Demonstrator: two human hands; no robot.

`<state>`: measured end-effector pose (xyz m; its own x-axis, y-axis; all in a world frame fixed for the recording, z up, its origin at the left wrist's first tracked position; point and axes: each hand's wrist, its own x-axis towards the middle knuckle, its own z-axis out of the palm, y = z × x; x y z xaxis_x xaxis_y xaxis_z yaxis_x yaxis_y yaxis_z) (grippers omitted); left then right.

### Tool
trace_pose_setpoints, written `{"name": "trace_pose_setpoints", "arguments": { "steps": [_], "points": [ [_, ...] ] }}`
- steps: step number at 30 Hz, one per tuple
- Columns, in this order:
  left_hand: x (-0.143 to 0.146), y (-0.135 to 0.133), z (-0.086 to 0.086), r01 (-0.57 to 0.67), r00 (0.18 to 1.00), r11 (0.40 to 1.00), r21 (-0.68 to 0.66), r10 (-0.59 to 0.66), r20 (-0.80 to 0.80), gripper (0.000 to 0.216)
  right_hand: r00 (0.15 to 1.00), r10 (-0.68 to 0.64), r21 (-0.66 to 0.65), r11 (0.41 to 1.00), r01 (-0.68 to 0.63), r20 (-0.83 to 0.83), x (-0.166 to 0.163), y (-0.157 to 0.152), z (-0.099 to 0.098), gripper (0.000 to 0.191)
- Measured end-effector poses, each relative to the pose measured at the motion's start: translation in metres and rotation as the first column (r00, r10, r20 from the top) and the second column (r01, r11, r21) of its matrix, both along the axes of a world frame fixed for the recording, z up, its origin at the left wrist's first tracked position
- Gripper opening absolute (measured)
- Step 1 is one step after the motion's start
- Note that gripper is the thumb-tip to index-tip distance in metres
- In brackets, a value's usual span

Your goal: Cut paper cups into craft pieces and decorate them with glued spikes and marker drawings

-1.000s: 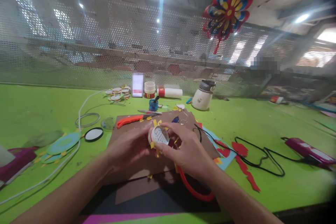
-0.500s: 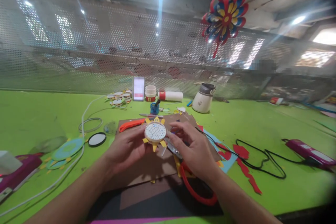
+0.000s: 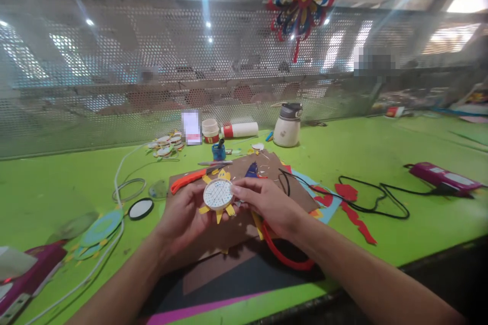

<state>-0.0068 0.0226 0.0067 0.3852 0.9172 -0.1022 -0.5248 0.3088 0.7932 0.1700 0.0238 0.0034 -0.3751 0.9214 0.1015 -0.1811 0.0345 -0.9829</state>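
Observation:
A small paper turtle point(image 3: 218, 194) with a round white patterned shell and yellow head, legs and tail is held up over the brown cardboard point(image 3: 236, 241). My left hand point(image 3: 183, 216) is closed on its left side and supports it from below. With thumb and fingers, my right hand point(image 3: 263, 200) grips the right rim of the shell. Under my right hand lie scissors with red handles point(image 3: 284, 259), their blades mostly hidden. An orange utility knife point(image 3: 190, 180) rests on the cardboard behind the turtle.
At the back stand a phone point(image 3: 191, 127), a paper cup point(image 3: 210, 131), a blue ink pot point(image 3: 218, 151) and a white bottle point(image 3: 287, 127). Black cable point(image 3: 381, 203) and red paper scraps point(image 3: 354, 213) lie right. Purple power strips point(image 3: 442, 177) sit at both sides; a white cable point(image 3: 118, 183) crosses left.
The view has shifted slightly. My right hand has moved in from beside the turtle and its thumb and fingers now hold the shell's rim. My left hand still holds the turtle.

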Motion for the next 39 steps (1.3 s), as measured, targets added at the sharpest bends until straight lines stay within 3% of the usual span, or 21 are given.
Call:
{"name": "trace_pose_setpoints", "arguments": {
  "steps": [4, 9, 15, 25, 28, 36, 39],
  "points": [
    [-0.003, 0.003, -0.005, 0.089, 0.996, 0.996, 0.002, -0.089, 0.013, 0.031, 0.996, 0.011, -0.114, 0.993, -0.021, -0.09, -0.001, 0.002, 0.0, 0.041],
    [-0.005, 0.001, -0.006, 0.114, 0.992, 0.993, 0.027, -0.112, -0.064, 0.027, 0.992, -0.034, -0.187, 0.982, 0.011, -0.122, 0.0, 0.006, 0.0, 0.041],
    [0.004, -0.011, -0.006, 0.042, 0.985, 0.998, 0.044, -0.034, -0.169, 0.033, 0.989, -0.055, -0.235, 0.972, 0.022, -0.135, 0.0, 0.009, -0.001, 0.036],
    [-0.002, -0.007, -0.011, 0.099, 0.984, 0.995, 0.034, -0.093, -0.149, 0.029, 0.979, -0.072, -0.284, 0.959, 0.015, -0.192, -0.001, 0.007, 0.001, 0.015],
    [-0.004, -0.005, -0.011, 0.125, 0.982, 0.992, 0.013, -0.122, -0.145, 0.03, 0.976, -0.067, -0.283, 0.959, 0.006, -0.207, -0.002, 0.006, 0.004, 0.008],
    [0.001, -0.007, -0.002, 0.055, 0.986, 0.992, -0.117, -0.072, -0.148, 0.024, 0.968, -0.038, -0.321, 0.946, -0.045, -0.247, -0.001, 0.009, 0.001, 0.003],
    [0.001, -0.007, -0.002, 0.027, 0.982, 0.994, -0.103, -0.045, -0.183, 0.023, 0.968, -0.033, -0.328, 0.943, -0.052, -0.248, -0.001, 0.01, 0.0, 0.004]
  ]
}}
